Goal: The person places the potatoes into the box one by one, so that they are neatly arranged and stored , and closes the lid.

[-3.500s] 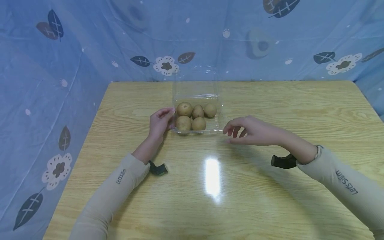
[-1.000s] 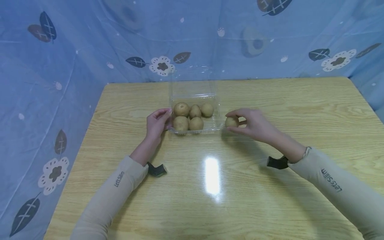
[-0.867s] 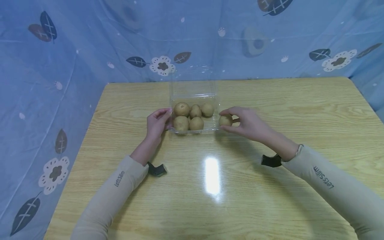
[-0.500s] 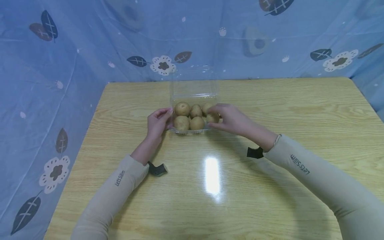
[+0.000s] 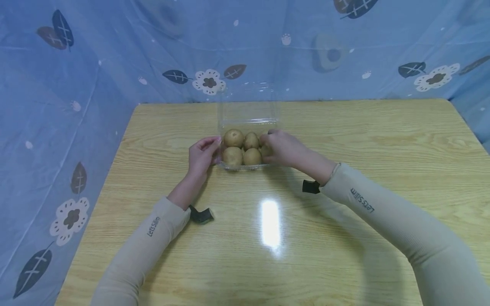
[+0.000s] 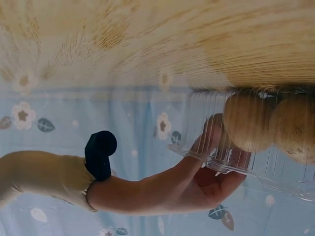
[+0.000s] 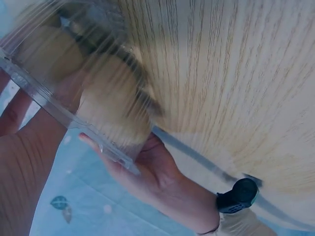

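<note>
A clear plastic clamshell box [image 5: 247,114] stands open on the wooden table [image 5: 344,136], lid upright at the back. Several round brown fruits lie in it, among them one at the back left [image 5: 234,138] and one at the front [image 5: 252,157]. My left hand [image 5: 212,151] grips the box's left wall; from the left wrist, my fingers [image 6: 210,138] show through the ribbed plastic [image 6: 275,167]. My right hand [image 5: 273,147] reaches into the box's right side, curled round another brown fruit [image 5: 265,151], which is mostly hidden. The right wrist view shows that fruit [image 7: 115,118] through the wall, above my palm [image 7: 147,177].
Blue cloth printed with flowers and leaves [image 5: 76,85] hangs behind and beside the table. A bright lamp reflection [image 5: 271,223] lies on the wood near me. A black strap [image 5: 200,214] sits at my left wrist and another [image 5: 310,186] at my right.
My right hand picked a brown fruit off the table right of the box and carried it left into the box. The left hand has stayed on the box's left wall.
</note>
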`<state>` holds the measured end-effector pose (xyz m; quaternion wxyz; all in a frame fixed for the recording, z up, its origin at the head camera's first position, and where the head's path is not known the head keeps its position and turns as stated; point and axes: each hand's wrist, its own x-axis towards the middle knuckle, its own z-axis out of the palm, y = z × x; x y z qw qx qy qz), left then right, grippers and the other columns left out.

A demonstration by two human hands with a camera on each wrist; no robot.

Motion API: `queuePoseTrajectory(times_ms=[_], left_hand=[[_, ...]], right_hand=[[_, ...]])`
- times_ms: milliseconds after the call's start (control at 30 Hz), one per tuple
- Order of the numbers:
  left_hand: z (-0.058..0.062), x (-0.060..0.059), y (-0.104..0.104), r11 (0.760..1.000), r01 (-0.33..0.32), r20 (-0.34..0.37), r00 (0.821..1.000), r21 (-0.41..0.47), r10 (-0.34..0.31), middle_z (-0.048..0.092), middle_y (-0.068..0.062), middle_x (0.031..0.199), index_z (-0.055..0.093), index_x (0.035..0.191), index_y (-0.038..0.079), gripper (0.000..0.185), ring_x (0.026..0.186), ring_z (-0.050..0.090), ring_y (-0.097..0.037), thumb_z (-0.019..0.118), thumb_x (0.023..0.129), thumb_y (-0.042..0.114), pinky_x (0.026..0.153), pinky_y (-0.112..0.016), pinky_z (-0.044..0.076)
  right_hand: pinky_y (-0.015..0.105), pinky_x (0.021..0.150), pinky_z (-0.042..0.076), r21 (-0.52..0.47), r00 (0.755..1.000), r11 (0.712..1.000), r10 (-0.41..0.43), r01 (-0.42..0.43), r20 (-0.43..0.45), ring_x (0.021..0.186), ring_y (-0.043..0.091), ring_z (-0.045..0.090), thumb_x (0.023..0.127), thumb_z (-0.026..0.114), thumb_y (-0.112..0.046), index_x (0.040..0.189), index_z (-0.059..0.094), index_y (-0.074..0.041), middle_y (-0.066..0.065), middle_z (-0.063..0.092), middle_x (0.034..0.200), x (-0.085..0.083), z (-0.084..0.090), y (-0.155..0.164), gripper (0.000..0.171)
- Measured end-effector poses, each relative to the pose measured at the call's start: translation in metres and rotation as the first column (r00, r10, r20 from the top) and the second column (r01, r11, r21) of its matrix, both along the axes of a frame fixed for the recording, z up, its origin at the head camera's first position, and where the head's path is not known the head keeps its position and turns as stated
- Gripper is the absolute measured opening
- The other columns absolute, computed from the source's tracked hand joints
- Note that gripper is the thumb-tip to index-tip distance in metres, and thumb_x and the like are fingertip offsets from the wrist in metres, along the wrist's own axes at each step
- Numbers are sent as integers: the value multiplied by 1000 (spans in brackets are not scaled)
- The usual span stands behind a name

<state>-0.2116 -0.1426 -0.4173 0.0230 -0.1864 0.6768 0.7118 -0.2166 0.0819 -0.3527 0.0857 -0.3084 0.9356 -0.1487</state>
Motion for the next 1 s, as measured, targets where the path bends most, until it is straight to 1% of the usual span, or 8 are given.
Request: queuePoseTrajectory(times_ms=[133,267,500,667,767,833,933,1000], left_hand=[[1,1,0,1000,-5,-12,1000,7,5,63,7,78,65,93,14,19,67,55,-4,70,80,26,48,-14,51],[2,1,1,1000,-7,-15,1000,9,7,65,7,80,65,91,15,16,67,56,-4,70,80,25,48,-14,51],[4,2,1,1000,-2,-12,1000,7,2,65,6,82,66,91,15,16,67,55,-4,70,80,25,47,-13,50],[4,2,2,1000,-4,-10,1000,8,4,65,6,81,65,90,15,16,65,54,-4,70,80,26,45,-12,48],[4,1,2,1000,-5,-5,1000,10,5,65,6,81,65,91,15,16,65,54,-4,70,80,26,45,-13,49],[4,1,2,1000,-3,1,1000,6,3,65,6,82,65,92,14,17,65,54,-4,70,80,26,45,-13,49],[4,1,1,1000,6,14,1000,2,-6,65,5,85,66,94,14,19,68,54,-5,70,80,27,47,-13,50],[5,1,0,1000,16,26,1000,7,-16,65,4,88,65,95,14,21,71,55,-6,70,80,27,49,-14,52]], right_hand=[[36,67,54,11,1000,1000,-8,8,13,80,25,56,71,74,-9,97,60,-1,14,58,90,-1,0,-1,31],[36,71,54,6,999,1000,-20,19,42,82,25,56,70,76,-9,97,60,-1,14,58,91,-1,0,-2,33],[38,78,53,-82,997,996,-15,21,79,91,28,57,69,71,-1,101,61,0,16,62,98,-2,-2,2,33],[40,81,52,-109,995,994,8,3,101,95,30,57,71,67,0,104,60,1,17,63,102,-2,0,4,34],[41,82,52,-159,993,987,17,2,120,96,30,58,73,63,0,105,61,1,17,64,103,-3,0,7,32],[40,82,53,-198,990,980,5,23,141,96,31,59,75,61,-1,106,61,2,17,64,103,-3,0,9,31],[38,79,55,-261,985,962,-31,75,171,96,30,60,81,61,-7,107,61,2,17,64,104,-3,1,13,28],[36,78,56,-306,982,945,-60,113,177,96,29,61,83,62,-11,107,60,1,16,63,106,-4,0,15,27]])
